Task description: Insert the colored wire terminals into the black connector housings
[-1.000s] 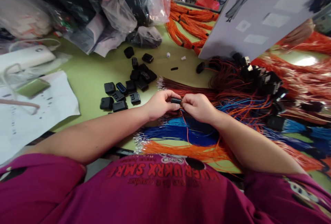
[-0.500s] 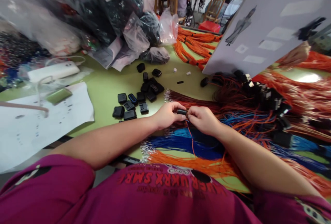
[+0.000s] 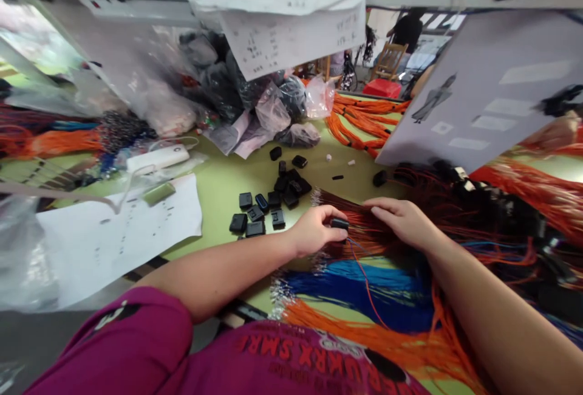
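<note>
My left hand (image 3: 316, 231) pinches a small black connector housing (image 3: 339, 223) between thumb and fingers. A thin red wire (image 3: 364, 276) and a blue wire trail from it toward the table. To its right, my right hand (image 3: 403, 220) reaches over a bundle of dark red-brown wires (image 3: 334, 202), fingers stretched out and holding nothing that I can see. Whether its fingertips touch the wires I cannot tell. Loose black connector housings (image 3: 255, 228) lie left of my left hand. Blue wires (image 3: 355, 298) and orange wires (image 3: 328, 321) with metal ends spread nearer my body.
A marked paper sheet (image 3: 136, 231) and a white power bank (image 3: 159, 159) lie at left. Plastic bags (image 3: 218, 79) are piled behind. A leaning white board (image 3: 473, 97) stands at right, with a hand beside it. Orange cable bundles (image 3: 359, 121) lie at the back.
My right hand has left the connector housing and moved right over the red-brown wires, its fingers opened out. My left hand keeps the housing. The camera view has shifted left and up.
</note>
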Demonstrator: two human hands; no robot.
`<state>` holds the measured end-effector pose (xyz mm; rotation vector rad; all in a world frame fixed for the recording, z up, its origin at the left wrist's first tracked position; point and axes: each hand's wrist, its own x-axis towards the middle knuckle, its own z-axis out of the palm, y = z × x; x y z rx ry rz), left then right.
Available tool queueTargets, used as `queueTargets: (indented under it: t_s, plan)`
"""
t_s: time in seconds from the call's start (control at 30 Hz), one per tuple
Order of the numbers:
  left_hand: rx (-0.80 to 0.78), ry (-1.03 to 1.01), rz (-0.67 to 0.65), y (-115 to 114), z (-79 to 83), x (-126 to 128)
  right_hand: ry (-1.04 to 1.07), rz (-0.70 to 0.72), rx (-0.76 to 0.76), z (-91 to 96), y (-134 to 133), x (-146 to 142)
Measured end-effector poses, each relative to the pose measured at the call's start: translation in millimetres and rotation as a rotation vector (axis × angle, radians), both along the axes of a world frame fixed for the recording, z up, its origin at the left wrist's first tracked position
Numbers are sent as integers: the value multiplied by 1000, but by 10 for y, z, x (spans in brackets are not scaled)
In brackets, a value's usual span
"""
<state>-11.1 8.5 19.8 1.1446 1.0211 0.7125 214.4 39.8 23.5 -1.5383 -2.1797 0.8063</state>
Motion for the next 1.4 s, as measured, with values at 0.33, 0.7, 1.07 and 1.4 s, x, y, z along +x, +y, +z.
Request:
queueTargets:
  t_s: [0.33,0.7,1.07,1.4]
  plan:
    - [26,129,-240,-118,72,-22,-598,-72,200,-194,100,-42]
    - [128,249,-345,-111,84,-80,-465,-162,252,-207,92,13]
    - [-42,113,-294,-81,47,-71,-448,-321,381,-108,-36,-53]
    - [-327,-188,-156,-57,-2,-45,0,-409,372,-61,15,22]
